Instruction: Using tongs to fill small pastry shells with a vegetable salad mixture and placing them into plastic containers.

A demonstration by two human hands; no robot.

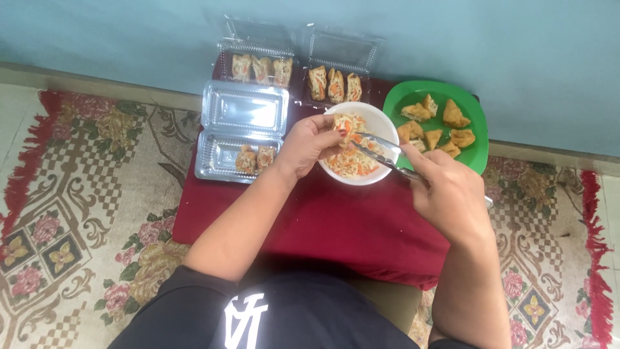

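Fingers of my left hand (311, 143) pinched on a filled piece above the bowl (373, 119), right hand (452, 194) clamped on tongs (381, 152) over it, green plate (475, 155) just right of bowl, trays (242, 129) left

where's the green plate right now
In the head view the green plate sits at the far right of the red cloth, beside the white bowl and against the blue wall.

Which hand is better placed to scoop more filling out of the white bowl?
Probably the right hand: it holds the metal tongs already over the round white bowl. The left hand holds a filled piece.
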